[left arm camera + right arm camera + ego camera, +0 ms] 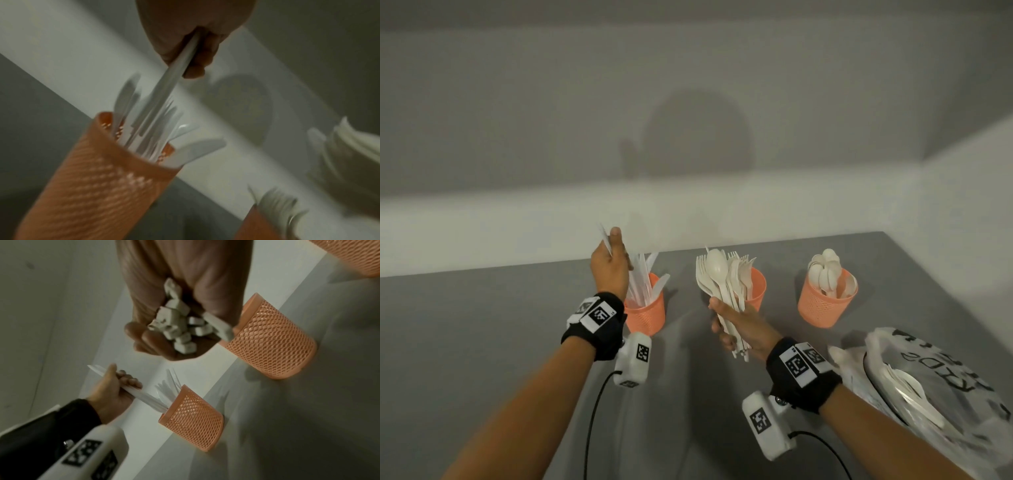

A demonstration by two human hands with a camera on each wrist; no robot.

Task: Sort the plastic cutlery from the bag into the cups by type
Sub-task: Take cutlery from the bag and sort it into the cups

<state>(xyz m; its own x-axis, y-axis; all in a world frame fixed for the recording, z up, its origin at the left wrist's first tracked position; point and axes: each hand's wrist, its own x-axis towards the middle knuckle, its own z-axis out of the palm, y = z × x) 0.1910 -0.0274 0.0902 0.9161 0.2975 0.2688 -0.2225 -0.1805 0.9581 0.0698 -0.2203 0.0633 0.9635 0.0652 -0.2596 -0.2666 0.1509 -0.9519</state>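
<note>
Three orange mesh cups stand in a row on the grey table. The left cup (pixel 646 312) (pixel 86 178) (pixel 193 420) holds knives, the middle cup (pixel 756 289) (pixel 271 340) forks, the right cup (pixel 825 301) spoons. My left hand (pixel 610 263) (pixel 193 40) (pixel 115 389) grips a white knife (pixel 164 100) whose lower end dips into the left cup. My right hand (pixel 736 329) (pixel 180 309) holds a bundle of forks and a spoon (pixel 722 277) upright by the handles, in front of the middle cup. The plastic bag (pixel 928 387) lies at the right with more cutlery inside.
A pale wall (pixel 688 137) rises right behind the table's far edge. Cables (pixel 594 411) trail from the wrist cameras toward me across the grey tabletop (pixel 465 325). In the left wrist view the picture is blurred.
</note>
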